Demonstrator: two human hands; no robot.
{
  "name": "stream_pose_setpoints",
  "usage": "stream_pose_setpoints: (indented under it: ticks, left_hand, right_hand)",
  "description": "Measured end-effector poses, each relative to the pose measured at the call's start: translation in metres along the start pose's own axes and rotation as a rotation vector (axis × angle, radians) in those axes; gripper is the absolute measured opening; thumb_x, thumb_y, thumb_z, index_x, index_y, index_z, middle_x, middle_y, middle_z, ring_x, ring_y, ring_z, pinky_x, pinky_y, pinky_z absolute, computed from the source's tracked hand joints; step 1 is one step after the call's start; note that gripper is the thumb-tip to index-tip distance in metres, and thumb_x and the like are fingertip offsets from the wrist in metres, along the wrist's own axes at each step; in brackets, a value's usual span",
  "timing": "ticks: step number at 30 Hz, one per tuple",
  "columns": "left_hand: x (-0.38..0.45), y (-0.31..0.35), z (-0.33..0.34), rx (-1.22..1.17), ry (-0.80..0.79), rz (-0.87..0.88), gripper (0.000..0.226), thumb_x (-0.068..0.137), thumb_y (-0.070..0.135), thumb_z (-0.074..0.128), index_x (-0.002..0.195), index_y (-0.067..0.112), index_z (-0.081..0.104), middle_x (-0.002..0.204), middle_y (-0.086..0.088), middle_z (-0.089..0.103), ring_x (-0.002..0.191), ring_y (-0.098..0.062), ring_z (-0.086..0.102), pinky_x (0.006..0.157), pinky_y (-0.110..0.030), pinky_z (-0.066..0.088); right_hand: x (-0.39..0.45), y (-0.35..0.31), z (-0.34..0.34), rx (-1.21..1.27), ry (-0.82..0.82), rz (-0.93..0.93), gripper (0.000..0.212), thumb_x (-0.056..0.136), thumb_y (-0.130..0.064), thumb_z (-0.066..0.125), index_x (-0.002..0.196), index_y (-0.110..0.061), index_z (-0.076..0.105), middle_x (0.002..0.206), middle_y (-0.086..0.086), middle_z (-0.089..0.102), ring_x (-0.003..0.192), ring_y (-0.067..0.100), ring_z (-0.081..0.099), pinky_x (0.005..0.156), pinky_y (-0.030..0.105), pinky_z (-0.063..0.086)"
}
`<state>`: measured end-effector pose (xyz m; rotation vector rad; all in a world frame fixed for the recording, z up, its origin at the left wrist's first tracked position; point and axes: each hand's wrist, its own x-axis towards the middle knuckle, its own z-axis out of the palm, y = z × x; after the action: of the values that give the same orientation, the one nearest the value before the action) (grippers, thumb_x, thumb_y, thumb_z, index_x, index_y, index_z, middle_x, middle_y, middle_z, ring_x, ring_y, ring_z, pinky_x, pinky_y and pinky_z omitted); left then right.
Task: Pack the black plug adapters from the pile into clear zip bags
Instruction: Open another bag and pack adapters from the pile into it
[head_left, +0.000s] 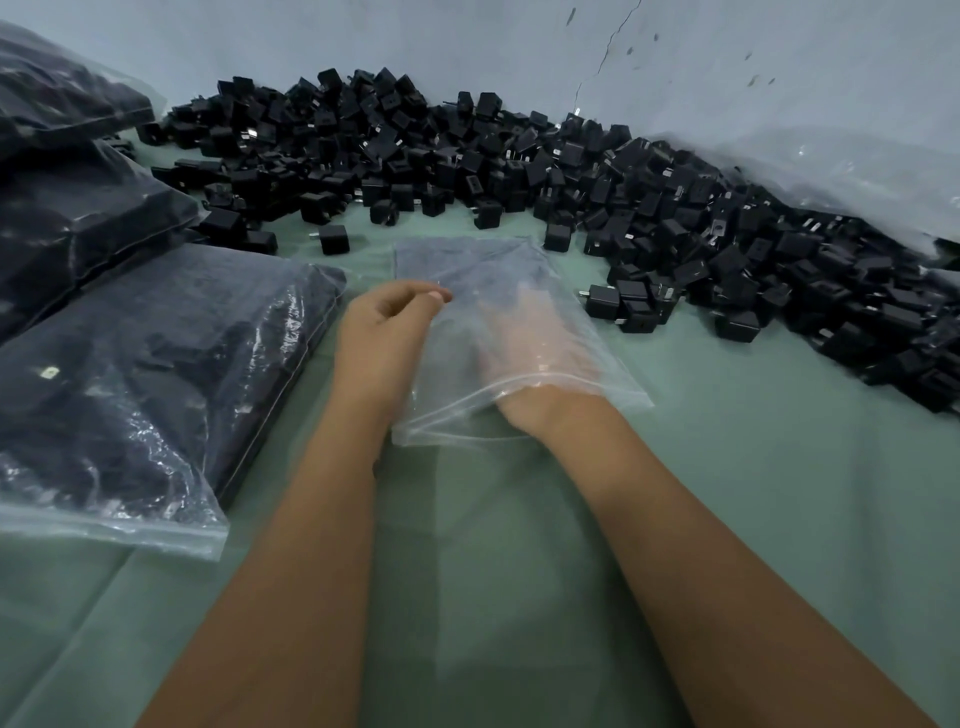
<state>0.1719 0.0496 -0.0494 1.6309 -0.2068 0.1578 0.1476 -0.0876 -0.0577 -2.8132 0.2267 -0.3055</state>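
The right hand (524, 338) is pushed flat, fingers extended, inside the clear zip bag (467, 260); its edge is pinched by the left hand (384, 322). The adapter pile (519, 156) lies at twelve o'clock, filled bags (145, 374) at nine.

Empty zip bag (467, 270) before the adapter pile (519, 161), filled bags (145, 374) to its left.

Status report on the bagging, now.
Right hand inside the empty zip bag, fingers spread. Left hand pinching the bag's edge. No adapter in it yet. Adapter pile beyond the bag, nothing in the way.
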Motion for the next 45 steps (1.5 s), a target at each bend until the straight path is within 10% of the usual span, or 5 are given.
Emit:
stream_pose_setpoints:
  ticks: [6,10,18,37,45]
  left_hand:
    - [0.000,-0.013,-0.001,0.803,-0.294,0.206,0.033,0.089,0.043,0.057,0.121,0.041,0.066,0.134,0.016,0.058,0.131,-0.014,0.043,0.112,-0.043,0.028]
    - [0.003,-0.015,-0.001,0.816,-0.321,0.179,0.029,0.088,0.034,0.064,0.116,0.040,0.068,0.138,0.015,0.056,0.134,-0.013,0.040,0.114,-0.043,0.027]
    - [0.000,-0.012,0.000,0.859,-0.294,0.234,0.027,0.088,0.032,0.062,0.114,0.037,0.069,0.133,0.016,0.059,0.131,-0.011,0.042,0.113,-0.040,0.028]
    - [-0.034,0.011,0.007,0.703,-0.624,0.270,0.078,0.067,0.080,0.044,0.139,0.048,0.040,0.114,0.013,0.056,0.110,-0.010,0.048,0.103,-0.035,0.036]
    - [-0.029,0.002,0.007,0.608,-0.557,0.202,0.045,0.087,0.027,0.070,0.129,0.037,0.057,0.111,0.015,0.059,0.114,-0.012,0.052,0.106,-0.039,0.040]
  right_hand:
    - [-0.057,0.004,-0.037,0.141,0.550,-0.696,0.023,0.082,-0.013,0.056,0.059,-0.012,0.053,0.057,0.003,0.053,0.052,0.019,0.044,0.051,0.027,0.032]
    - [-0.027,0.023,-0.071,0.629,1.005,-0.284,0.024,0.085,-0.014,0.047,0.061,-0.011,0.048,0.057,-0.001,0.044,0.054,0.014,0.038,0.050,0.030,0.029]
    - [-0.004,0.100,-0.030,0.300,0.223,0.336,0.056,0.088,-0.022,0.055,0.142,-0.032,0.043,0.149,0.002,0.026,0.133,0.021,0.033,0.111,0.037,0.029]
    - [-0.016,0.103,-0.029,0.284,0.279,0.255,0.043,0.087,-0.022,0.065,0.128,-0.028,0.056,0.120,0.000,0.060,0.117,0.023,0.048,0.101,0.035,0.040]
    - [-0.045,0.085,-0.039,0.605,0.697,0.282,0.036,0.086,-0.011,0.063,0.119,-0.023,0.064,0.111,-0.005,0.038,0.079,-0.012,0.047,0.070,-0.005,0.032]
